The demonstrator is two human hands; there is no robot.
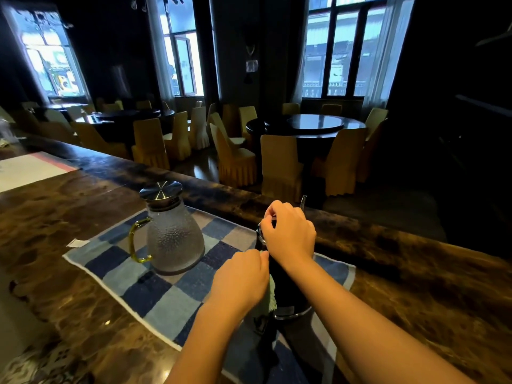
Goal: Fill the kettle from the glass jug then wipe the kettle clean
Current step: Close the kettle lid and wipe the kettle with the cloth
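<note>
At a dark marble worktop [69, 223], a person steadies a black kettle [286, 293] standing on a blue checked towel [155, 289]. The right hand [289, 234] curls over the kettle's top, fingers gripping it. The left hand [241, 278] bunches a pale cloth [273, 296] against the kettle's left side. The lidded glass jug [174, 239] stands upright on the same towel, to the kettle's left and apart from it.
</note>
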